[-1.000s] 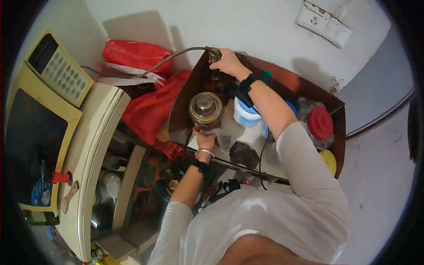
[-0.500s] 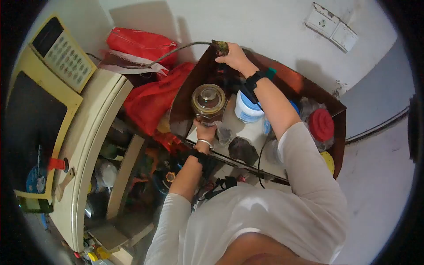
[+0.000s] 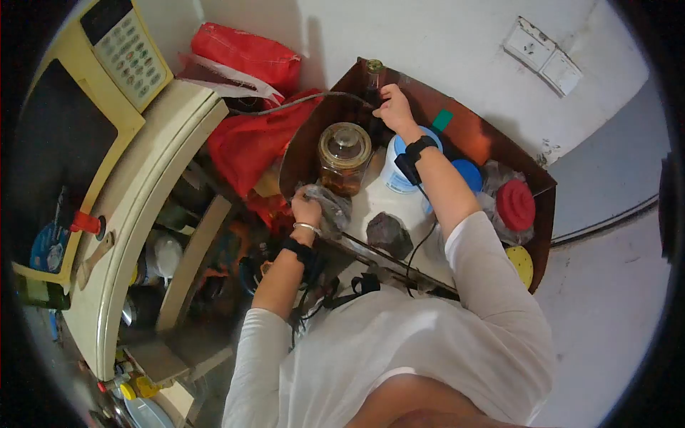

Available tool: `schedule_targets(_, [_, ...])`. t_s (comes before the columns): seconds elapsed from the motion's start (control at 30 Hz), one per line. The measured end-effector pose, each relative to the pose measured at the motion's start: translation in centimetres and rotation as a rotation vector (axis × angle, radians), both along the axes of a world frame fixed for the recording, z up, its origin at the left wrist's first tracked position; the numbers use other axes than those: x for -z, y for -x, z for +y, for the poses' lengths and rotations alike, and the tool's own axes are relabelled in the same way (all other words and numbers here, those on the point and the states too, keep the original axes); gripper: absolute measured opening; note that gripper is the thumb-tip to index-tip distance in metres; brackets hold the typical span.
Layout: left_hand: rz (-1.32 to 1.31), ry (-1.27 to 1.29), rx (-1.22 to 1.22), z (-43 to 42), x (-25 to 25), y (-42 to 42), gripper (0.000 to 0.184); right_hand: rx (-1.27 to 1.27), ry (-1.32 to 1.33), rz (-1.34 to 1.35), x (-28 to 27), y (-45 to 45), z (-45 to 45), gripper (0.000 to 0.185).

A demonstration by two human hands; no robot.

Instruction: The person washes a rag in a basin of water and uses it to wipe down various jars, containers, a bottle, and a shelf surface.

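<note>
My left hand (image 3: 307, 208) is closed on a crumpled clear plastic bag (image 3: 334, 212) at the near left edge of the brown-sided shelf (image 3: 479, 135). Just beyond the bag stands a lidded glass jar (image 3: 344, 151) with brownish contents. My right hand (image 3: 396, 113) is over the back of the shelf, its fingers bent and pinched at the grey cable (image 3: 325, 94). Close to those fingers, in the back corner, a dark glass bottle (image 3: 373, 78) stands upright. Under my right wrist is a white tub (image 3: 399, 171) with a blue lid.
A dark lump (image 3: 389, 235) lies on the shelf's white surface. To the right are a red lid (image 3: 515, 205), a blue lid (image 3: 467, 175) and a yellow lid (image 3: 521, 265). Red bags (image 3: 246, 57) and a cream microwave (image 3: 107, 121) are on the left. A wall socket (image 3: 529, 41) is above.
My right hand has left the bottle top and moved down and right; the cable has dropped with it. My left hand has moved from the jar to the plastic bag, pulling it left.
</note>
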State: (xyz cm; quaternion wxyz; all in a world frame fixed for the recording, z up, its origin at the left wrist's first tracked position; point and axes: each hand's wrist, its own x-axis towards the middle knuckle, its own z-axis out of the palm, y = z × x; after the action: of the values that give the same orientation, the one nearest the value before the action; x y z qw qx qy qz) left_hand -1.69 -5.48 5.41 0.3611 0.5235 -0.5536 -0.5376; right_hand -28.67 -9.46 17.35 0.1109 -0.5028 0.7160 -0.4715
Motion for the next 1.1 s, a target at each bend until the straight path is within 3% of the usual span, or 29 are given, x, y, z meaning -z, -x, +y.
schedule_targets(0.03, [0.122, -0.034, -0.103, -0.7, 2.9, 0.2, 0.036, -0.004, -0.008, -0.001, 0.1, -0.2, 0.3, 0.050])
schedule_targets(0.13, [0.262, 0.139, -0.241, 0.7, 2.7, 1.2, 0.035, 0.058, -0.026, 0.059, -0.2, -1.4, 1.7, 0.046])
schedule_targets(0.17, [0.269, 0.115, -0.268, 1.2, 1.8, 1.7, 0.039, 0.123, 0.059, 0.214, -0.2, -1.9, 2.6, 0.043])
schedule_targets(0.2, [0.266, 0.108, -0.271, 1.4, 2.0, 2.0, 0.039, 0.189, 0.145, 0.368, -0.1, -2.5, 3.6, 0.041])
schedule_targets(0.27, [0.442, 0.080, -0.184, 1.7, 2.7, 2.4, 0.043, 0.137, 0.232, 0.338, -0.2, -4.5, 6.5, 0.037])
schedule_targets(0.3, [0.228, 0.209, -0.162, 1.7, 2.6, 2.4, 0.047, 0.089, 0.328, 0.307, 0.2, -5.6, 8.0, 0.033])
schedule_targets(0.37, [0.130, 0.293, -0.169, 1.6, 2.9, 2.9, 0.047, 0.012, 0.324, 0.166, 3.0, -7.2, 10.9, 0.027])
schedule_targets(0.43, [-0.007, 0.450, -0.187, 1.5, 2.8, 3.3, 0.047, -0.060, 0.107, 0.048, 5.3, -9.2, 14.7, 0.024])
schedule_targets(0.53, [-0.137, 0.433, -0.195, 1.8, 1.7, 3.6, 0.048, -0.197, -0.097, 0.040, 10.0, -10.1, 19.1, 0.024])
schedule_targets(0.6, [-0.201, 0.467, -0.118, 1.5, 2.2, 2.9, 0.047, -0.351, -0.501, 0.404, 10.7, -11.0, 21.3, 0.036])
schedule_targets(0.63, [-0.262, 0.503, -0.045, 1.3, 2.3, 2.5, 0.047, -0.349, -0.502, 0.398, 11.2, -11.4, 22.0, 0.036])
schedule_targets(0.7, [-0.280, 0.480, -0.004, 0.6, 2.6, 1.9, 0.046, -0.394, -0.661, 0.563, 12.7, -12.0, 22.8, 0.056])
schedule_targets(0.8, [-0.321, 0.419, 0.037, 0.0, 2.9, 1.5, 0.047, -0.486, -0.665, 0.540, 15.4, -10.9, 21.3, 0.069])
schedule_targets(0.97, [-0.494, 0.253, 0.086, 0.1, 2.0, 1.2, 0.047, -0.371, -0.697, 0.549, 15.3, -9.6, 16.0, 0.069])
schedule_targets(1.1, [-0.641, 0.481, 0.174, 1.3, 1.5, 0.6, 0.049, -0.306, -0.860, 0.482, 14.0, -8.0, 12.6, 0.070])
